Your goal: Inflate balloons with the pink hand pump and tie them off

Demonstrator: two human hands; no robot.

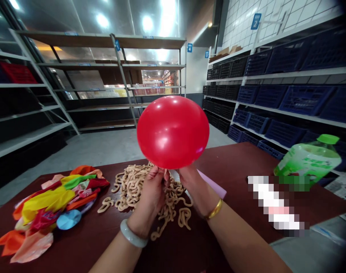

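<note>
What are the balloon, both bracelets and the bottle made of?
Balloon: probably latex; glossy, taut, bright highlights.
White bracelet: perhaps stone or glass; smooth, pale sheen.
Gold bracelet: looks like polished metal, from its yellow shine; solid or plated, can't tell.
Bottle: likely plastic; shiny, see-through near the top.

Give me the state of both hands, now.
Left hand: closed, holding the red balloon at its base.
Right hand: at the balloon's underside, fingers mostly hidden; its grip cannot be told.
</note>
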